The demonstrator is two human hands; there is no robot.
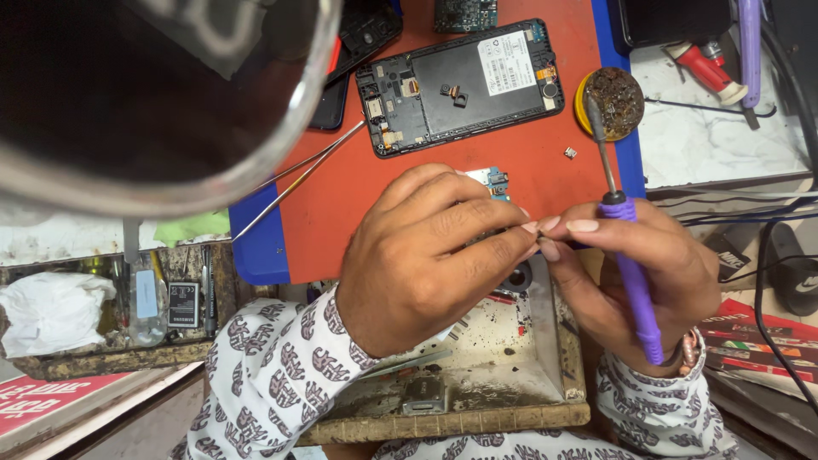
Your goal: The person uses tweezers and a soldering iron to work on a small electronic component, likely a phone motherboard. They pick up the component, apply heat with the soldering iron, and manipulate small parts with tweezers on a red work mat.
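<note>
The left hand point(426, 255) pinches something tiny, meeting the right hand point(639, 273), which wraps a purple soldering iron point(626, 247) tip-up, away from the opened phone point(460, 85) beyond.

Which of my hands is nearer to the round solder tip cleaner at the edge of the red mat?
Right. The right hand sits just below the tip cleaner, holding the purple soldering iron that points up toward it. The left hand is farther left.
</note>
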